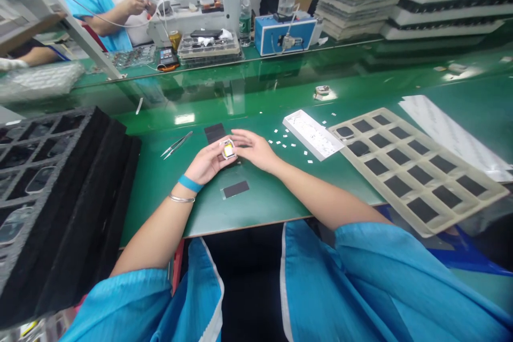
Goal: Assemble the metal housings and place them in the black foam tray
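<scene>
Both hands meet above the green counter (280,197), sharing one small white square part with a yellow centre (228,149). The left hand (206,163) is closed around it and the right hand (255,150) pinches its edge with the fingertips. On the counter lie two flat black rectangular pads (236,189), one pair of silver metal tweezers (176,145), one shallow white rectangular tray (312,134) and one cream moulded plastic tray (460,214) with dark pockets three across
</scene>
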The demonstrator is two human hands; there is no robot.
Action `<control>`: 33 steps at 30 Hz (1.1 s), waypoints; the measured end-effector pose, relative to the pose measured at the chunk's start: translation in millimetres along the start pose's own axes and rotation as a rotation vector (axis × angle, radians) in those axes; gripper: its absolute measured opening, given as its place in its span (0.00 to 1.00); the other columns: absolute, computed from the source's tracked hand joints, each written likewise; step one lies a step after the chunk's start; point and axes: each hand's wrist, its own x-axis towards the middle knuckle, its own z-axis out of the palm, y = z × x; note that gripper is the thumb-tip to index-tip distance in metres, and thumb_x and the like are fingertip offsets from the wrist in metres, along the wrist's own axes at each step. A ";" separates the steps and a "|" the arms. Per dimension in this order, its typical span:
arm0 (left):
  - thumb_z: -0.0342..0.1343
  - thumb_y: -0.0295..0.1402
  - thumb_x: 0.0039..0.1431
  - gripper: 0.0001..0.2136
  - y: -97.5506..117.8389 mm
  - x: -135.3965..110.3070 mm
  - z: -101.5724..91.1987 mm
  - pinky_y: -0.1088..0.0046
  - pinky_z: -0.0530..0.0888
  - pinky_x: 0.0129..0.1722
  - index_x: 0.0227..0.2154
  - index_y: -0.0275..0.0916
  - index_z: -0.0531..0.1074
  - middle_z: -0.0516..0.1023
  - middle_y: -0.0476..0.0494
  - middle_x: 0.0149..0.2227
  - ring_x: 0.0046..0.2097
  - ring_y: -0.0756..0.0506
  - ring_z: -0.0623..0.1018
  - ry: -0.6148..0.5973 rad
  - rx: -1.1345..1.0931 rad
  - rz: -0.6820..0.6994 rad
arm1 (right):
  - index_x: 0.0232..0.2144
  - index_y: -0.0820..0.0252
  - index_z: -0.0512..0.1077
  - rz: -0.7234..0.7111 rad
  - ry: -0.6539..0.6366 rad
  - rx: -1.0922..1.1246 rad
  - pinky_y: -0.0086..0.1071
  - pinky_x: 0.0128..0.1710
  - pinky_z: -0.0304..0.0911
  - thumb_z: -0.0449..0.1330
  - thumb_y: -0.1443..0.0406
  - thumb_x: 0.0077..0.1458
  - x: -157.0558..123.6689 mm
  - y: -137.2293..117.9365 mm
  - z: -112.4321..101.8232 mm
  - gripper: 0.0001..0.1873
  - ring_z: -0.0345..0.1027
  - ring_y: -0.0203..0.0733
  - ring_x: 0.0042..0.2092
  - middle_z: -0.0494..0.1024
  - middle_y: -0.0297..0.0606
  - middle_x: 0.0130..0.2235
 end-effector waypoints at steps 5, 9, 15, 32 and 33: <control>0.67 0.33 0.47 0.26 -3.9 6.7 -11.1 0.60 0.75 0.52 0.52 0.42 0.73 0.78 0.43 0.46 0.48 0.43 0.78 0.143 0.291 0.236 | 0.46 0.59 0.71 -0.030 0.228 -0.093 0.44 0.53 0.69 0.61 0.63 0.52 9.9 8.0 -13.8 0.17 0.73 0.44 0.50 0.79 0.43 0.47; 0.69 0.25 0.40 0.29 -6.0 10.3 -13.5 0.67 0.77 0.42 0.50 0.41 0.74 0.75 0.44 0.41 0.43 0.45 0.76 0.406 0.807 0.507 | 0.43 0.60 0.72 -0.028 0.266 -0.192 0.41 0.47 0.72 0.60 0.64 0.52 11.1 12.7 -16.4 0.15 0.75 0.42 0.44 0.80 0.41 0.41; 0.70 0.22 0.39 0.29 -3.6 7.8 -10.4 0.68 0.74 0.42 0.48 0.39 0.72 0.73 0.45 0.39 0.41 0.46 0.74 0.525 0.991 0.582 | 0.43 0.60 0.73 -0.057 0.240 -0.290 0.40 0.44 0.73 0.60 0.57 0.50 5.2 10.5 -14.9 0.19 0.75 0.43 0.42 0.80 0.42 0.39; 0.72 0.26 0.36 0.25 -3.6 6.8 -16.9 0.73 0.68 0.35 0.40 0.40 0.69 0.69 0.54 0.29 0.32 0.50 0.72 0.605 0.570 0.426 | 0.43 0.57 0.76 0.028 0.277 -0.429 0.43 0.40 0.72 0.60 0.50 0.45 7.8 18.2 -19.0 0.25 0.76 0.47 0.36 0.81 0.43 0.38; 0.72 0.26 0.36 0.25 -3.7 7.1 -17.3 0.73 0.68 0.35 0.39 0.40 0.68 0.69 0.54 0.29 0.32 0.51 0.71 0.609 0.563 0.423 | 0.43 0.57 0.75 0.045 0.275 -0.435 0.43 0.40 0.72 0.60 0.50 0.45 7.9 18.0 -18.9 0.25 0.76 0.47 0.36 0.81 0.43 0.38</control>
